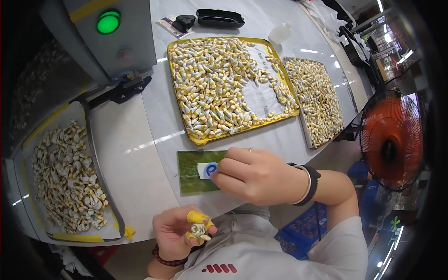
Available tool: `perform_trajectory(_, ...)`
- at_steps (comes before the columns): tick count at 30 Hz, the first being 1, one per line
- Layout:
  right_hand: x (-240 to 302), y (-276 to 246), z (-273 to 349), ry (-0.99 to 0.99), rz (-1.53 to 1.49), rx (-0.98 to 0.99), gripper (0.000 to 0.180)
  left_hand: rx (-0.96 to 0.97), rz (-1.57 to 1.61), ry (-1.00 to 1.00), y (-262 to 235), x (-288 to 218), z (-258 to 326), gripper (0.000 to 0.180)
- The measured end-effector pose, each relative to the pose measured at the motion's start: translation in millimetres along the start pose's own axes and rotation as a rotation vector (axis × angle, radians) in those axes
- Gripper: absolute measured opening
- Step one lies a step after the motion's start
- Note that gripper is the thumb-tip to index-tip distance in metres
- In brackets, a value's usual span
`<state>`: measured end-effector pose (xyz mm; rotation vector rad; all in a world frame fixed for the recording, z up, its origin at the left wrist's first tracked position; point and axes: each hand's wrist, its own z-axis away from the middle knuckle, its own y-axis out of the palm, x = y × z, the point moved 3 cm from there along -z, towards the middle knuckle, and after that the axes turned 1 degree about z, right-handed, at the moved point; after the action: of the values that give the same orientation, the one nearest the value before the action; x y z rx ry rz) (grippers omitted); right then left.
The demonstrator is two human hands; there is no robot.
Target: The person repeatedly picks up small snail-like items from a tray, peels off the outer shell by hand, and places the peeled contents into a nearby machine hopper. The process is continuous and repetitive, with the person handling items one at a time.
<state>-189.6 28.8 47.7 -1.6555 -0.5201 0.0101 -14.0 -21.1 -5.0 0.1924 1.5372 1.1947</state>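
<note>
My left hand (pixel 179 231) is near my chest, below the table edge, with a small white and yellow wrapped piece (pixel 199 229) pinched between thumb and forefinger; both fingertips wear yellow tape. My right hand (pixel 252 176) rests on a green rectangular pad (pixel 193 175) at the table's front edge, its fingers pressing a small white and blue label (pixel 206 170) there. A dark band sits on the right wrist, a bead bracelet on the left. Beyond the pad lies a yellow tray (pixel 196 137) heaped with several similar white and yellow pieces.
A second tray (pixel 303 126) of the same pieces lies to the right. A grey bin (pixel 93 140) at the left holds opened pale pieces. A grey machine with a green light (pixel 108 22) stands at the back left. An orange fan (pixel 392 140) stands at the right.
</note>
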Motion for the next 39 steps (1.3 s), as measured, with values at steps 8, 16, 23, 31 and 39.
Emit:
perform_trajectory(8, 18, -29, 13, 0.256, -0.618, -0.497, 0.020, 0.026, -0.311, 0.391, 12, -2, 0, 0.026)
perform_trajectory(16, 28, -13, 32, 0.295, -1.005, -0.699, 0.022, -0.162, -0.218, 0.430, 30, 18, 0, 0.012)
perform_trajectory(23, 16, -15, 97, 0.516, -0.833, -1.284, 0.013, 0.622, -0.790, 0.208, 12, 51, 17, 0.025)
perform_trajectory(31, 31, -19, 142, 0.479, -0.783, -1.405, 0.010, 0.534, -1.962, -0.054, -83, 197, -60, 0.030)
perform_trajectory(39, 58, -10, 209, 0.520, -0.787, -1.562, 0.010, 0.607, -2.037, 0.060, -100, 211, -80, 0.033)
